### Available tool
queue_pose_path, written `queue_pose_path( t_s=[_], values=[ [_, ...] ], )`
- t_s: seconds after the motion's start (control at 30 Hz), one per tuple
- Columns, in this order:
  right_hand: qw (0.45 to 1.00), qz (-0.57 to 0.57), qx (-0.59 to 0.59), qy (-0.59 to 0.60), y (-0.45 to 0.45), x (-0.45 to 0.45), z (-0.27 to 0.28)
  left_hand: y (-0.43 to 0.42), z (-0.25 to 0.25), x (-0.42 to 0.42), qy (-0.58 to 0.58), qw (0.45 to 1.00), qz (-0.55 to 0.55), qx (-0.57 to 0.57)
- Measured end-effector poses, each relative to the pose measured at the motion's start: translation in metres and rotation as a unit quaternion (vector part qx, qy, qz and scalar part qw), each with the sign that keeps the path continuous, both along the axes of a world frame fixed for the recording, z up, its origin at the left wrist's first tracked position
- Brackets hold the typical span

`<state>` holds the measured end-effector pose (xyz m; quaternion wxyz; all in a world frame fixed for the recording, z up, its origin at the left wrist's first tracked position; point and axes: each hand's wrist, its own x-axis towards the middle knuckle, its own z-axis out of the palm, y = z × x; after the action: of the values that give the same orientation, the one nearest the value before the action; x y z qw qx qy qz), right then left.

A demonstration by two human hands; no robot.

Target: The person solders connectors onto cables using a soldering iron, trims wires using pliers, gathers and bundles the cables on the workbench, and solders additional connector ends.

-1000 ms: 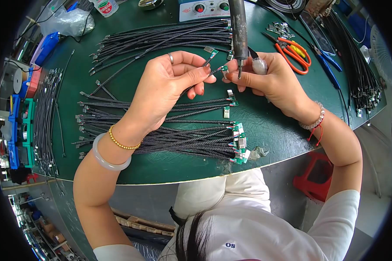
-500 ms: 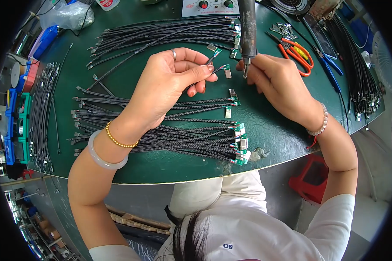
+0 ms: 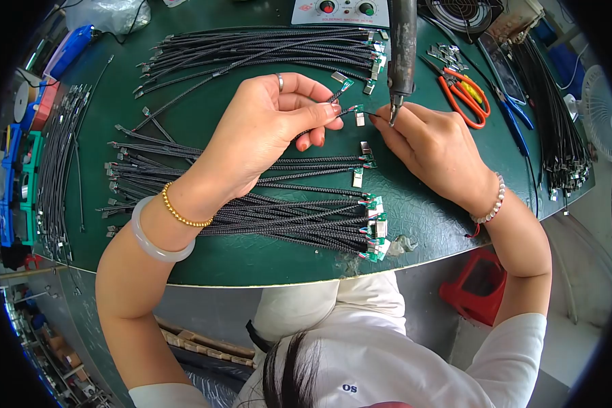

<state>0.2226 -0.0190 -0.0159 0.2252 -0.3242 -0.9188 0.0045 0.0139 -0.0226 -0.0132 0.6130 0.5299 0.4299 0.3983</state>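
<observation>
Between thumb and fingers, my left hand (image 3: 272, 126) pinches black braided cables, whose ends carry small green boards with metal connectors (image 3: 359, 117). Close to the right of these ends is my right hand (image 3: 432, 139), its fingers closed. A thin dark strand (image 3: 369, 113) runs from the board to my right fingertips. In front of that hand a soldering iron (image 3: 402, 61) points down, its tip overlapping the fingers in view. Below my hands lies a bundle of braided cables (image 3: 306, 221) with green boards at the right ends; another bundle (image 3: 265, 51) lies above.
A soldering station (image 3: 340, 12) stands at the top of the green table (image 3: 442, 211). Orange-handled cutters (image 3: 466, 98), blue-handled pliers (image 3: 513, 119) and loose metal connectors (image 3: 447, 56) lie to the right. More black cables (image 3: 564, 129) hang over the right edge; others (image 3: 61, 163) lie at left.
My right hand moved off the board to the right, then came back closer with its fingers turned down; the white-tipped item it held is out of sight. My left hand keeps its pinch.
</observation>
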Motion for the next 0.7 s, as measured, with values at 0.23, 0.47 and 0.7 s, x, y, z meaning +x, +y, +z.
queue_pose_path(
  t_s=[0.23,0.47,0.7],
  values=[
    [1.0,-0.013,0.01,0.013,-0.001,0.0,-0.002,0.0,0.0,0.0,0.003,1.0,0.004,0.002],
    [0.999,-0.021,0.001,0.03,0.001,0.0,-0.003,0.0,0.0,0.0,0.0,1.0,-0.002,-0.002],
    [0.872,-0.08,-0.402,0.269,0.011,-0.004,0.003,-0.001,-0.002,-0.001,0.013,0.999,-0.048,0.0]
  ],
)
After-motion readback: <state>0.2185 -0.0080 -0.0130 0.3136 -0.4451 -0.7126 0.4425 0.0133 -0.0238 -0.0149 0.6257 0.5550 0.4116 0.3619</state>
